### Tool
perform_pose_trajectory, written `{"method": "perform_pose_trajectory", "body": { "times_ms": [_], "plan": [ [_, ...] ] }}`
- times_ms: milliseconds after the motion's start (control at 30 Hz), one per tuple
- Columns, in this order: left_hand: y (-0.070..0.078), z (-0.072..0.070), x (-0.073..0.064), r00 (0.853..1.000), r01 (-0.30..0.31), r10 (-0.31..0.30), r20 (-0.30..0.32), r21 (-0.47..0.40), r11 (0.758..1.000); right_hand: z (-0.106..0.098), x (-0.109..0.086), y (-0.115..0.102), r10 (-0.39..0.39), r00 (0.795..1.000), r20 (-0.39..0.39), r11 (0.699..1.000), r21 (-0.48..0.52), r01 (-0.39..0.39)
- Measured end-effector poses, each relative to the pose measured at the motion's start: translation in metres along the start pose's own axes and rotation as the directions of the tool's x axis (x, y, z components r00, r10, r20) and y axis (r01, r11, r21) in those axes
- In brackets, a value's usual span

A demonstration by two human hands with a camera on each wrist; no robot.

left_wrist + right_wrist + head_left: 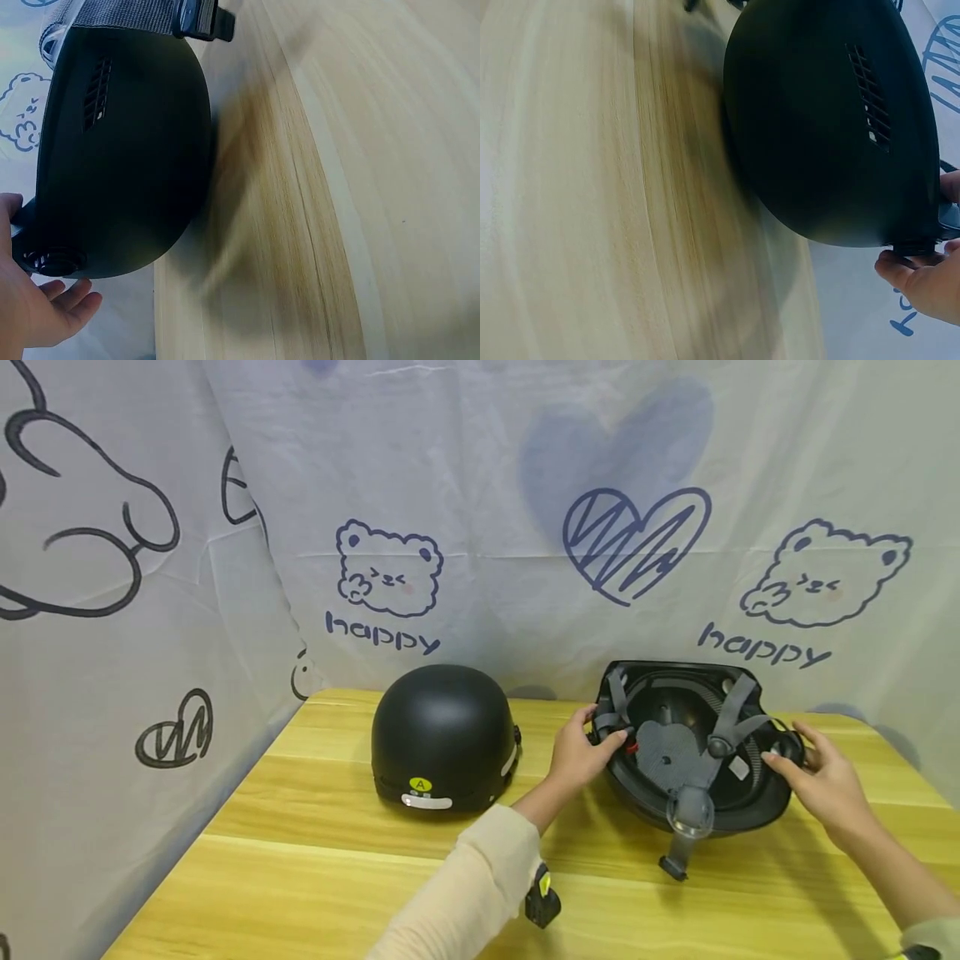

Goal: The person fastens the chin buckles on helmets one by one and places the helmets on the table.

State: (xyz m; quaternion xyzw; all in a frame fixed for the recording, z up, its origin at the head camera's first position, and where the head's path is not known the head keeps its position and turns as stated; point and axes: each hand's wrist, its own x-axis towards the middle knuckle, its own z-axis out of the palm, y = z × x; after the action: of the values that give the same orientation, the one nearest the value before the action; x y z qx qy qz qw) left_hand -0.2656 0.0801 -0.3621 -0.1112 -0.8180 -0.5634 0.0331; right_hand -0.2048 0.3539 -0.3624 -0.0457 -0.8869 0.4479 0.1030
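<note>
Right of the upright helmet (442, 735), the fingers of the left hand (581, 752) and right hand (831, 781) pinch the upturned helmet (663, 756) by its side rims; probably stiff, light, slick, it suits that hold.

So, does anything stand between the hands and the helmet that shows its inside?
Nothing visible does: the left hand and right hand hold this helmet directly at opposite sides. Its grey strap dangles between them, and the other helmet stands apart to the left.

Wht cloth (480, 460) behind wd tbl (300, 793)
</note>
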Motion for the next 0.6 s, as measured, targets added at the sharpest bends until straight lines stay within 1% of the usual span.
{"method": "perform_pose_trajectory", "body": {
  "times_ms": [67, 200, 333, 467, 600],
  "plan": [
    [0.0, -0.001, 0.0, 1.0, -0.013, 0.013, -0.005, 0.012, 1.0, 0.0, 0.0, 0.001, 0.008, 1.0, 0.002, 1.0, 0.017, -0.008],
    [0.0, -0.002, 0.0, 1.0, -0.023, 0.023, -0.002, 0.04, 0.999, 0.0, 0.001, 0.003, -0.003, 1.0, -0.028, 0.999, 0.032, 0.004],
    [0.001, -0.004, -0.001, 0.999, -0.033, 0.033, -0.006, 0.079, 0.996, -0.001, 0.001, 0.002, -0.005, 0.999, -0.052, 1.0, 0.016, 0.006],
    [0.001, -0.007, 0.0, 0.998, -0.052, 0.055, -0.014, 0.12, 0.991, -0.001, 0.001, -0.002, 0.005, 0.999, -0.051, 1.0, -0.022, -0.006],
    [0.002, -0.011, 0.001, 0.996, -0.09, 0.093, -0.008, 0.179, 0.98, -0.003, 0.001, -0.005, 0.027, 0.999, -0.03, 0.999, -0.016, -0.028]
  ]
}}
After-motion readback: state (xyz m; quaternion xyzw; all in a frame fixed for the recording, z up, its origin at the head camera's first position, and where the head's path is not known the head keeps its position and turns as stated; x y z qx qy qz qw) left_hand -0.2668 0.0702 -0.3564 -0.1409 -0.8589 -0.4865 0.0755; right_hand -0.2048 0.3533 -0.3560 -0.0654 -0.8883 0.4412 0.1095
